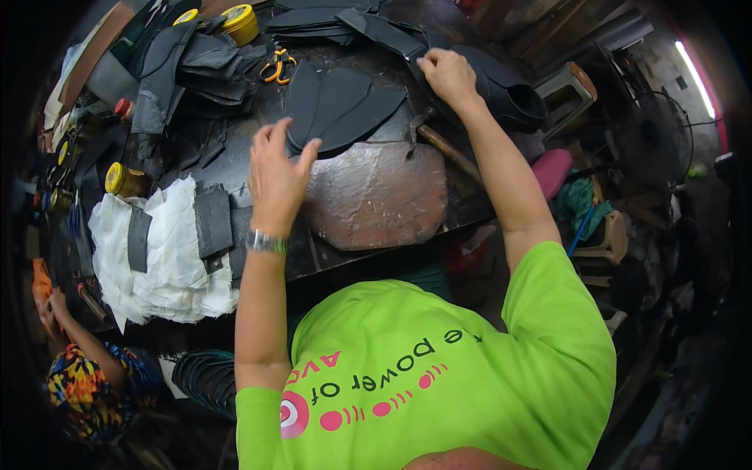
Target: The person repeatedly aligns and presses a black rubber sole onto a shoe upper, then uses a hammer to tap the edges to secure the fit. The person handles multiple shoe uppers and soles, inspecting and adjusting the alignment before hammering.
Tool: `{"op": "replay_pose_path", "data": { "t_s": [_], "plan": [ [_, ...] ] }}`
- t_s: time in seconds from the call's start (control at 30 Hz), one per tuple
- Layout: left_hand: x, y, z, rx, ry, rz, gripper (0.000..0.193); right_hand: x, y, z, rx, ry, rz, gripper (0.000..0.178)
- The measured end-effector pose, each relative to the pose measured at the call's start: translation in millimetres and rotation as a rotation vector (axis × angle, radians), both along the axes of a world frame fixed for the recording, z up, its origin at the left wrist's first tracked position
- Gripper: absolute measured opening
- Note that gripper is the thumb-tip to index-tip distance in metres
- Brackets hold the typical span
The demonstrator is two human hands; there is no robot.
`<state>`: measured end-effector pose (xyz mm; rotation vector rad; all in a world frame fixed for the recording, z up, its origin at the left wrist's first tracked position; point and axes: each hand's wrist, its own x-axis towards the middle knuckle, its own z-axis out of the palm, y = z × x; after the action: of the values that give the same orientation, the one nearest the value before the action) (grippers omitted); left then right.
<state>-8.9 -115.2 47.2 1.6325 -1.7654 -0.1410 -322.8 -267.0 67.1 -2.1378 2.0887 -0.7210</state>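
My left hand (278, 176), with a wristwatch on its wrist, is held with fingers spread and holds nothing. It is at the near left edge of several flat black shoe-upper pieces (345, 102), laid together with rounded outlines; whether it touches them I cannot tell. Farther right, the fingers of my right hand (450, 77) are bent and pressed together at the end of a black upper piece (384, 35). That piece slants down from a black stack (309, 25) at the back. Part of the grip is hidden by the hand itself.
A brown slab (380, 200) lies at the table's near edge, beside a wooden tool handle (450, 153). Orange-handled pliers (278, 66), yellow-lidded jars (125, 180) and white cloth layers (160, 258) are around it. At lower left another person's arm (86, 333) reaches in.
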Motion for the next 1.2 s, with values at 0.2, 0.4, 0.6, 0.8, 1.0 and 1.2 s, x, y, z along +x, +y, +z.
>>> {"op": "replay_pose_path", "data": {
  "t_s": [0.2, 0.4, 0.6, 0.8, 1.0, 1.2],
  "plan": [
    [-8.0, -47.0, -11.0, 0.418, -0.086, 0.142, 0.092, -19.2, -82.0, -22.0, -0.119, -0.139, -0.209, 0.066],
    [-4.0, -52.5, -14.2, 0.434, -0.069, 0.152, 0.096, -46.1, -127.6, -42.1, 0.288, -0.771, -0.183, 0.088],
    [-0.2, -64.8, -15.1, 0.436, 0.013, 0.169, 0.091, -20.9, -106.1, -27.9, -0.045, -1.065, -0.140, 0.051],
    [11.3, -71.8, -23.7, 0.484, 0.285, 0.037, 0.070, -54.6, -51.2, 57.5, 0.068, -1.416, 0.476, 0.038],
    [27.0, -62.4, -31.7, 0.273, 1.006, -0.164, 0.040, -141.5, 56.1, 87.1, 0.226, -0.769, 0.060, 0.032],
    [64.0, -33.8, 17.1, 0.057, 1.364, -0.350, 0.028, -154.4, 50.0, 24.2, 0.083, 0.008, -0.110, 0.047]
  ]
}}
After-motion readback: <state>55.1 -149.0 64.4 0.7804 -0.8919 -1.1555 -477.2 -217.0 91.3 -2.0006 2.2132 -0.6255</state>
